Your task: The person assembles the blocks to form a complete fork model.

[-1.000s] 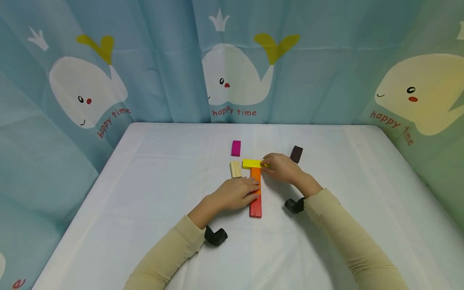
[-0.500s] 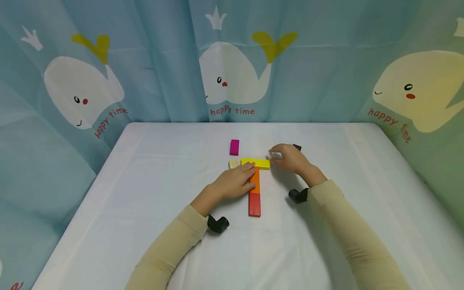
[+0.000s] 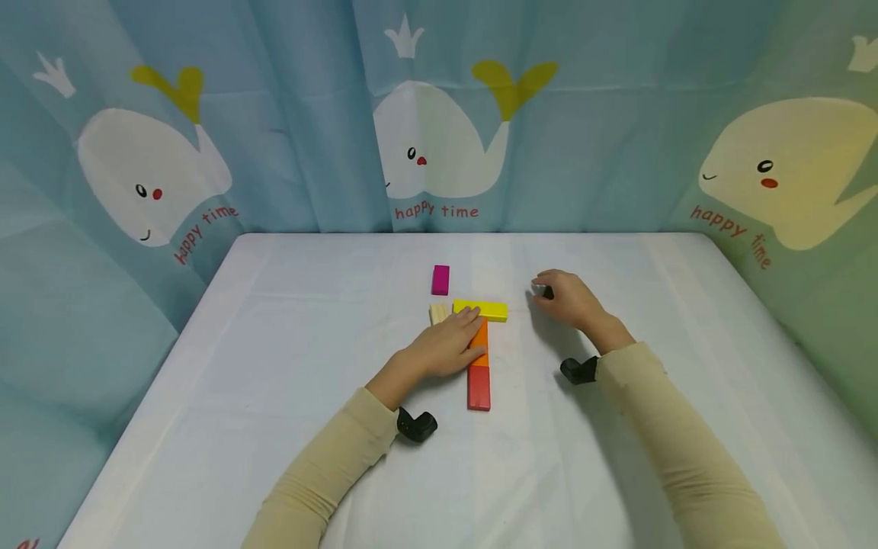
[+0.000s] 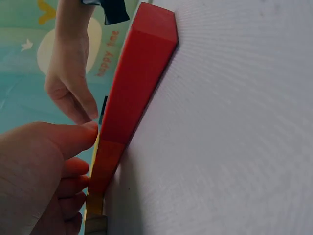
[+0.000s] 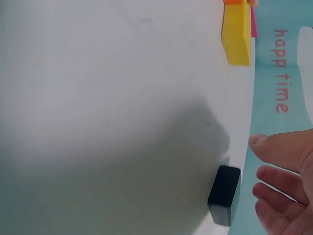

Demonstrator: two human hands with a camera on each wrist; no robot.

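Yellow block (image 3: pixel 492 312), red block (image 3: pixel 479 389)

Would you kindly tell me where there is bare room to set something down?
Bare table lies left of the left sleeve and right of the right sleeve. It's crowded around the left hand: yellow block, orange block, red block, pale block.

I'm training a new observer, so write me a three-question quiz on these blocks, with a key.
1. True or false: the yellow block lies crosswise at the far end of the orange block.
2. Which block is nearest the right hand?
3. Fill in the blank: in the head view, straight beyond the pale wooden block lies the ____ block.

Key:
1. True.
2. The dark block.
3. The magenta block.
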